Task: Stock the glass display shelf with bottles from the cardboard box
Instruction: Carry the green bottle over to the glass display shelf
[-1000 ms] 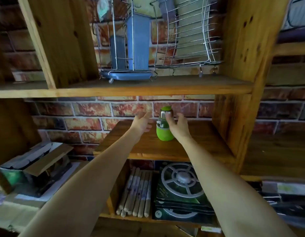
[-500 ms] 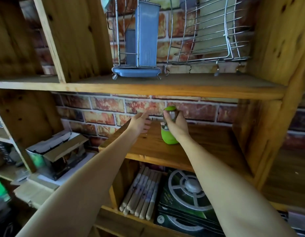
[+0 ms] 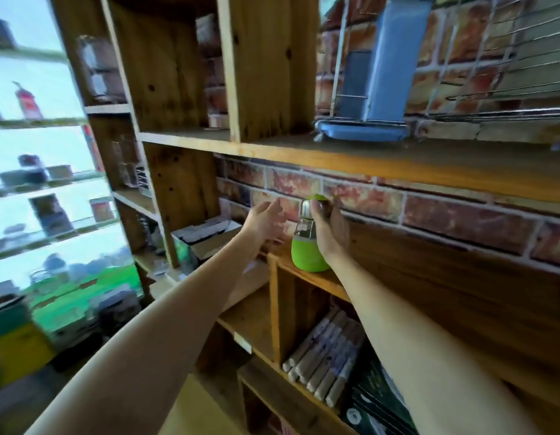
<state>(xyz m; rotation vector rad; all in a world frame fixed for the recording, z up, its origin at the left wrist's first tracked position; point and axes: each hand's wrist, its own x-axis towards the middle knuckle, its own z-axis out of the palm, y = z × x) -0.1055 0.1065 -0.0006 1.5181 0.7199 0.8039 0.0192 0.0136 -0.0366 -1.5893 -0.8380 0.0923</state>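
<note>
I count one bottle [image 3: 307, 246], green with a steel neck and green cap, and two hands. One blue rack [image 3: 365, 89] and one wire basket [image 3: 504, 83] stand on the shelf above; a row of paper rolls [image 3: 327, 362] lies in the compartment below, and one open box [image 3: 206, 238] sits to the left.

Since half a second ago my view has swung left, so bright glass shelves [image 3: 46, 183] now fill that side; the bottle is in the same spot.

The bottle stands upright at the left front corner of the wooden shelf [image 3: 460, 277]. My right hand [image 3: 330, 227] grasps its neck and cap. My left hand [image 3: 263, 219] hovers just beside it, fingers relaxed, holding nothing.
</note>
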